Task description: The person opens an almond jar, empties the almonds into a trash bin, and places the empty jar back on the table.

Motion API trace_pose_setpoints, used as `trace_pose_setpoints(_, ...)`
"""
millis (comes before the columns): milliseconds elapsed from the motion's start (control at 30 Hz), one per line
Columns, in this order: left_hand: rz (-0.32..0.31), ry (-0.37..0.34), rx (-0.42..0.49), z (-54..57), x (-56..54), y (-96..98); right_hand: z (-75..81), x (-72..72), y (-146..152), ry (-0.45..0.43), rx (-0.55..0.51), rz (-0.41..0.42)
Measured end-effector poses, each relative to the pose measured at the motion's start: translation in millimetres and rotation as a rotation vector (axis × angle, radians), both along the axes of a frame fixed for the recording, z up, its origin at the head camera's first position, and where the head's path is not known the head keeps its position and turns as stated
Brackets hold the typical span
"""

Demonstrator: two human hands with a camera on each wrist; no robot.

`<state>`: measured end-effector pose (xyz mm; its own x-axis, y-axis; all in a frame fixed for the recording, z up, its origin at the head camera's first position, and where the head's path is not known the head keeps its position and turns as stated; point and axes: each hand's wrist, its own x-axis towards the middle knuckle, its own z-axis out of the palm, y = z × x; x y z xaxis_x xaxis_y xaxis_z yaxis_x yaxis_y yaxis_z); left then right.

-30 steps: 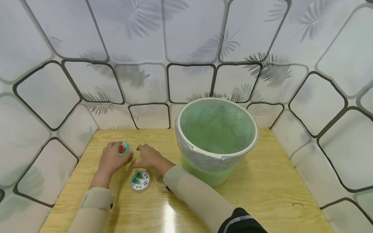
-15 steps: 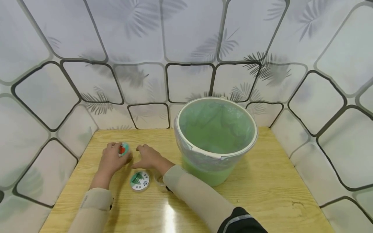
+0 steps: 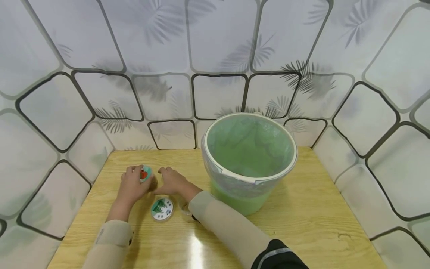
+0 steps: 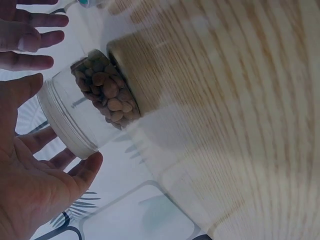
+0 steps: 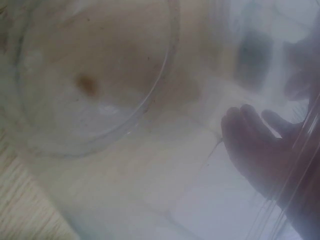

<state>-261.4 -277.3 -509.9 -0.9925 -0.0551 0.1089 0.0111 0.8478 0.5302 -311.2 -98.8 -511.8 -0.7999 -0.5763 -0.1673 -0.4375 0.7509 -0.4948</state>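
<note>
A clear jar (image 4: 102, 95), its lower part filled with small brown bean-like pieces, stands at the left of the table. My left hand (image 3: 132, 186) grips it round the top, thumb and fingers curled about the lid's edge. The lid (image 3: 145, 173) shows a teal and red label in the head view. Just right of the jar is my right hand (image 3: 173, 182), its fingers spread and relaxed, with nothing held. In front of the hands sits another lidded container (image 3: 162, 209), with a green leaf on its white label. Beside it, a clear round container (image 3: 184, 207) lies partly behind the right sleeve.
A large green bucket (image 3: 240, 198) with a white rim and a clear plastic liner stands right of the hands, behind the right forearm. The wooden table (image 3: 302, 224) meets patterned wall covering (image 3: 171, 91) at the back and sides.
My left hand and the jar have shifted slightly right, closer to the right hand, and more of the jar's brown contents shows. The right hand stays almost still.
</note>
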Motion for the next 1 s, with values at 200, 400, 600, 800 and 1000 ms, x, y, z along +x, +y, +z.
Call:
trace_pose_setpoints(200, -0.013, -0.001, 0.058, 1.5, 1.0, 7.0, -2.0, -1.1, 0, 0.014, 0.002, -0.009)
trace_pose_setpoints(400, -0.042, 0.019, 0.106, 5.3, -0.1, 15.0, -2.9, -3.6, -1, 0.04, -0.037, -0.013)
trace_pose_setpoints(600, -0.07, 0.021, 0.116, 8.8, 0.6, 18.5, -4.9, -4.9, -1, 0.047, -0.071, -0.014)
trace_pose_setpoints(800, -0.068, -0.009, 0.125, 9.7, 2.6, 19.4, -4.7, -5.0, -1, 0.061, -0.084, -0.009)
trace_pose_setpoints(1000, -0.053, -0.035, 0.13, 12.2, 4.4, 20.1, 1.0, -6.8, 1, 0.108, -0.121, -0.023)
